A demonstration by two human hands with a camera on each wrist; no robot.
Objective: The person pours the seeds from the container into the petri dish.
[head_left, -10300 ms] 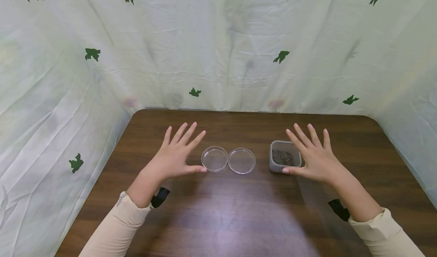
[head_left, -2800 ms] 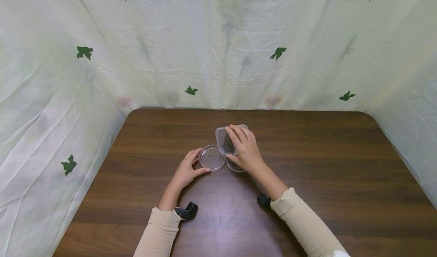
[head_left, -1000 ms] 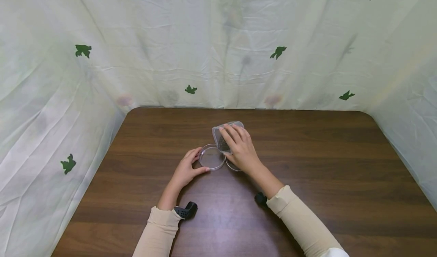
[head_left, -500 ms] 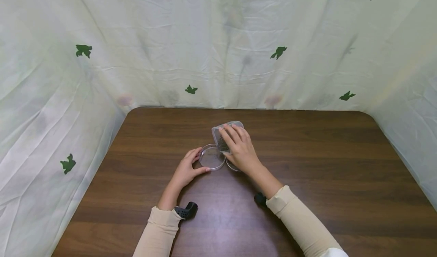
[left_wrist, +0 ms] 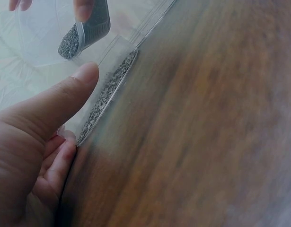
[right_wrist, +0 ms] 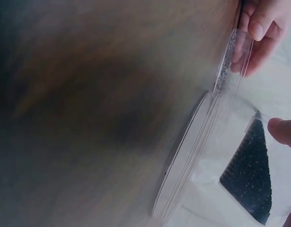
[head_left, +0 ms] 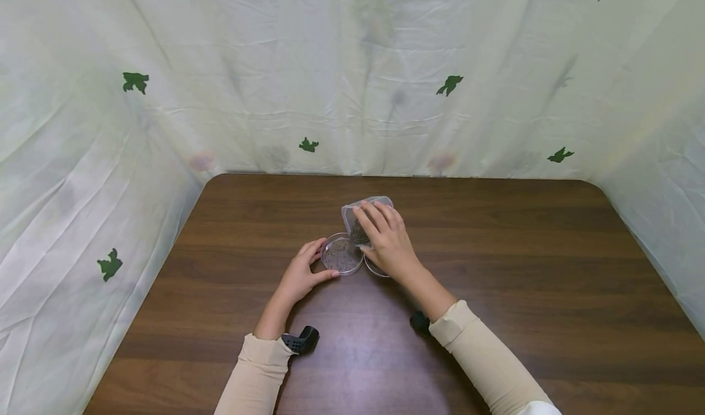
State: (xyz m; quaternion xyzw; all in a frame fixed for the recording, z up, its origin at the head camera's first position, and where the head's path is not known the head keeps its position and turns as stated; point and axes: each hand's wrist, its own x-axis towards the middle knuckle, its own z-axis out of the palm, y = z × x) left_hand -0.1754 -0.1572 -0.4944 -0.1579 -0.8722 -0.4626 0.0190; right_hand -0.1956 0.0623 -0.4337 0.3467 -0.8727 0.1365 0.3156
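Right hand (head_left: 392, 243) grasps tilted clear square plastic tub (head_left: 363, 219) of dark seeds, just above round clear dish (head_left: 342, 254) w/ seeds; left hand (head_left: 300, 276) curls round dish rim. 2nd clear dish (head_left: 374, 269) right of it, on brown wooden table (head_left: 551, 268).

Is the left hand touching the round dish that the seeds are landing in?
Touching. In the left wrist view the left hand has its thumb against the rim of the round dish and fingers against its wall. The head view agrees.

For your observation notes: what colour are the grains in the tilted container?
Dark grey grains, clearest in the right wrist view.
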